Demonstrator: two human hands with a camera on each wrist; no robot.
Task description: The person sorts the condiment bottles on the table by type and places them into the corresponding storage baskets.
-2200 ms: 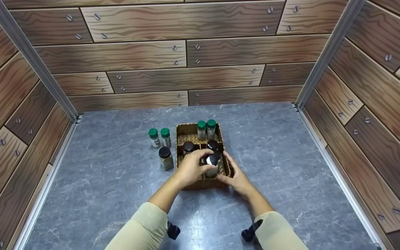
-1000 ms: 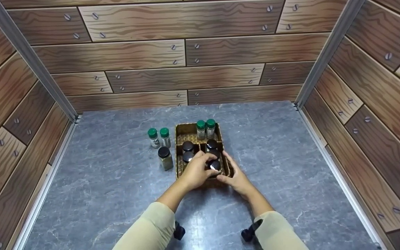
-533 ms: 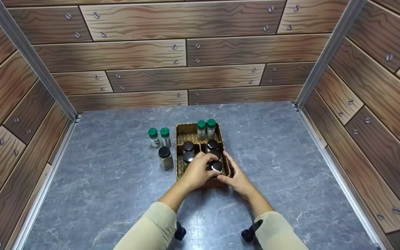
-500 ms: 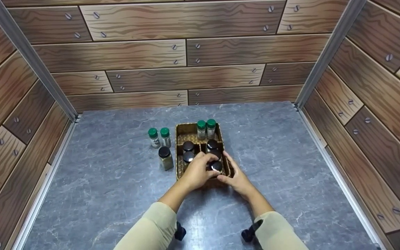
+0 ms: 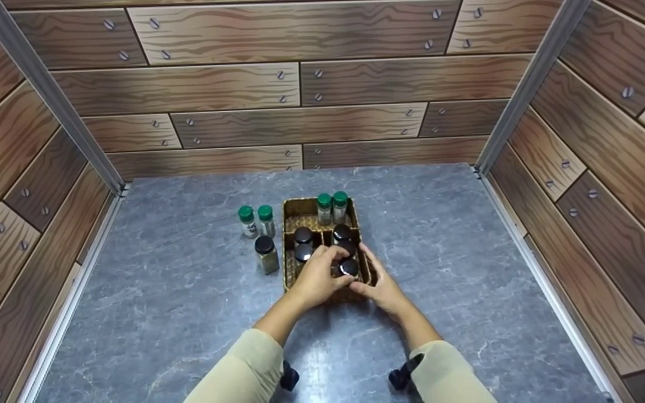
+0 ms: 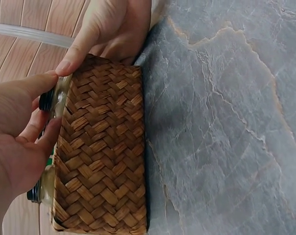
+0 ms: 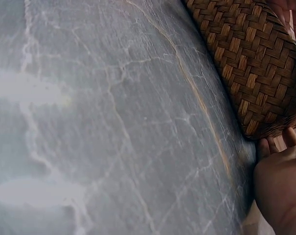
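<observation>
A woven basket (image 5: 298, 223) with one wide back compartment and two front compartments stands between the hands. My left hand (image 5: 316, 280) holds a black-capped spice jar (image 5: 348, 267) by its top, thumb and fingers around the cap; the jar stands low in the front right compartment. Behind it in that compartment are two more black caps (image 5: 342, 232), one partly covered by my fingers. My right hand (image 5: 383, 288) grips the basket's front right corner, thumb at the front rim and fingers along the right side. In the left wrist view, the right thumb meets the left fingers near the jar.
Two black-capped jars (image 5: 303, 252) fill part of the front left compartment. Two green-capped bottles (image 5: 332, 208) stand in the back compartment. On the grey marbled table (image 5: 188, 268), left of the basket, stand two green-capped bottles (image 5: 257, 221) and one black-capped jar (image 5: 267, 256).
My left hand has brought the jar down and slightly forward into the front right compartment, and since then has stayed nearly still. The right hand keeps its place on the basket.
</observation>
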